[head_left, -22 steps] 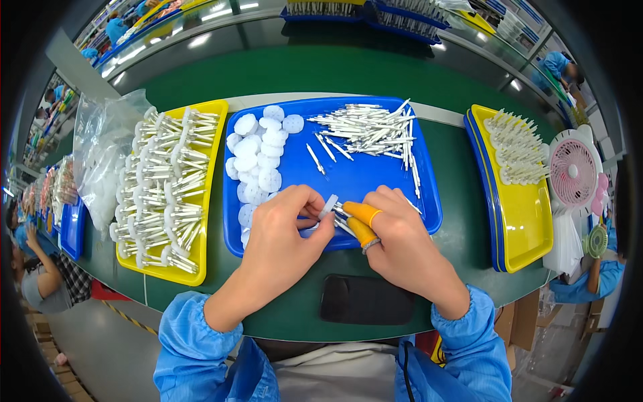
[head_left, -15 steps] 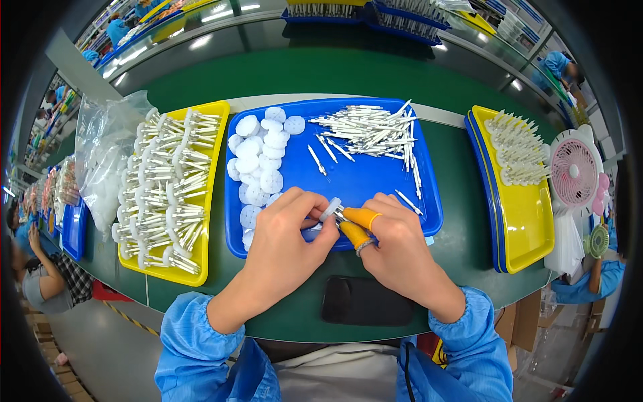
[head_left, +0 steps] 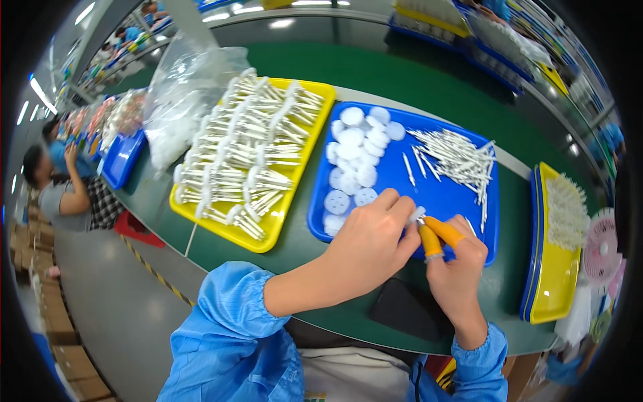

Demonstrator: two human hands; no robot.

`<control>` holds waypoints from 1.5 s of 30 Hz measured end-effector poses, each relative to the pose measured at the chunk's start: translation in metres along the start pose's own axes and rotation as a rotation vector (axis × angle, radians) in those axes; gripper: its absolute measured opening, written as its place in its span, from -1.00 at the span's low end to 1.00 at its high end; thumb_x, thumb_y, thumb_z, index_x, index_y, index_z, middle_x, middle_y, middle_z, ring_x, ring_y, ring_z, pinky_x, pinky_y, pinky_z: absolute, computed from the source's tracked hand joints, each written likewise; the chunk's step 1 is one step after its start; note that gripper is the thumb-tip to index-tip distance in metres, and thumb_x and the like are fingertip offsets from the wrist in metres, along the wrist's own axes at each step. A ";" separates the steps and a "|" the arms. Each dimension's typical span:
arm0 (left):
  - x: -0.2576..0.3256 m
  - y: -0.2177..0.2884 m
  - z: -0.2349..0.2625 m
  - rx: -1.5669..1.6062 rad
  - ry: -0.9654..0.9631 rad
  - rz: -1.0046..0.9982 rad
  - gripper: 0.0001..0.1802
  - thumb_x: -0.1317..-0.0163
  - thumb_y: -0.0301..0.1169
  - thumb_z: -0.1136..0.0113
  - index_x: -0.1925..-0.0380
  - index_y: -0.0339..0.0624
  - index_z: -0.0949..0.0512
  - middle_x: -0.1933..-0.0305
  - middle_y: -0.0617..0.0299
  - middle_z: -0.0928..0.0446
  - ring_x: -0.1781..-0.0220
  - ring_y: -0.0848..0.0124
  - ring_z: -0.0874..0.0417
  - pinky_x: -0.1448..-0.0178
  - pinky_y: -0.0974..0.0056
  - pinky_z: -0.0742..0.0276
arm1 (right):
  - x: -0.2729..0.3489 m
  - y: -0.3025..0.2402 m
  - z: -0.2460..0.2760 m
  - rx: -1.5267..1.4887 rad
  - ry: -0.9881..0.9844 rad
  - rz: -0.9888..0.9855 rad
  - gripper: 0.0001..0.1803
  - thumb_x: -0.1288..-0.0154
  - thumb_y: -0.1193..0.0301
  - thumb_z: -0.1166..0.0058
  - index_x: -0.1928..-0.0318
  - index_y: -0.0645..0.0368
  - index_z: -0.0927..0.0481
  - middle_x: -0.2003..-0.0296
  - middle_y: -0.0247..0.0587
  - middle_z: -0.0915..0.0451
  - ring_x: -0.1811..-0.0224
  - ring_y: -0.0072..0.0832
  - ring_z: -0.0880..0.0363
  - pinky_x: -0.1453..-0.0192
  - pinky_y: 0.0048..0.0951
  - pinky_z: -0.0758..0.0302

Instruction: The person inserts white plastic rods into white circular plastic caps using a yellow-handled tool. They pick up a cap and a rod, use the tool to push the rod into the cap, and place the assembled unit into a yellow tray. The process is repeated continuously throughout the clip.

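Both my hands meet over the near right part of the blue tray (head_left: 321, 211). My left hand (head_left: 378, 231) pinches a small white plastic disc (head_left: 416, 215) between thumb and fingers. My right hand (head_left: 459, 258) has orange finger covers (head_left: 445, 231) on thumb and index finger. Their tips close against the disc's edge, on a small shiny piece I cannot make out. Loose white discs (head_left: 349, 137) lie along the tray's left side. A heap of thin white rods (head_left: 455, 157) fills its far right, a few lying apart.
Left of it, a yellow tray (head_left: 301, 144) holds rows of discs fitted with rods. Behind stands a clear plastic bag (head_left: 184, 100). A black phone (head_left: 408, 311) lies by my right wrist. Stacked trays (head_left: 552, 295) and a pink fan (head_left: 601, 251) stand at right.
My view has turned left, so the trays and hands appear farther right and tilted. My hands stay together at the disc; my fingers have shifted slightly around it.
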State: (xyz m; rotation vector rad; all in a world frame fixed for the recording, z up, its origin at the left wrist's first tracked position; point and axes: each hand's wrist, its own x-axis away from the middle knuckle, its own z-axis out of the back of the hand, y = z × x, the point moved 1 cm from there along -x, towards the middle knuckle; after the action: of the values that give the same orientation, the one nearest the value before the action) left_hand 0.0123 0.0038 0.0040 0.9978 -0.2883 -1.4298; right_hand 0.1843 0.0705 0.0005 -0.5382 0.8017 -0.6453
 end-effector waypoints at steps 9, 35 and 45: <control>0.054 -0.040 0.114 -0.381 0.478 0.261 -0.87 -0.37 -0.54 -0.45 0.11 -0.26 -0.74 0.23 0.17 -0.73 0.35 0.48 -0.71 0.41 0.31 -0.56 | 0.000 0.002 0.012 0.109 0.028 -0.035 -0.74 -0.30 0.70 -0.41 0.00 0.41 -0.82 0.29 -0.04 -0.69 0.23 -0.19 -0.55 0.11 -0.25 -0.49; -0.009 -0.028 0.037 -0.478 -0.120 -0.067 -0.75 -0.35 -0.45 -0.48 0.03 -0.33 -0.73 0.08 0.01 -0.67 -0.07 -0.04 -0.69 -0.19 -0.04 -0.58 | -0.083 0.050 -0.032 0.519 -0.305 0.317 -0.73 -0.20 0.66 -0.26 0.12 0.25 -0.89 0.13 -0.10 -0.66 -0.10 -0.11 -0.56 -0.22 -0.12 -0.50; -0.004 -0.019 0.049 -0.335 -0.360 0.046 -0.73 -0.32 -0.41 -0.53 0.05 -0.29 -0.73 0.12 -0.02 -0.69 -0.02 -0.05 -0.73 -0.17 -0.03 -0.62 | -0.041 0.041 -0.004 0.343 -0.410 0.200 -0.70 -0.08 0.71 -0.29 0.13 0.30 -0.83 0.14 -0.06 -0.67 -0.08 -0.08 -0.56 -0.19 -0.09 -0.52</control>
State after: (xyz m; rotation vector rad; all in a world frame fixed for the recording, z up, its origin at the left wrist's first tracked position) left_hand -0.0359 -0.0087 0.0209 0.4570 -0.3181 -1.5509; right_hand 0.1721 0.1263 -0.0091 -0.2573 0.3412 -0.4531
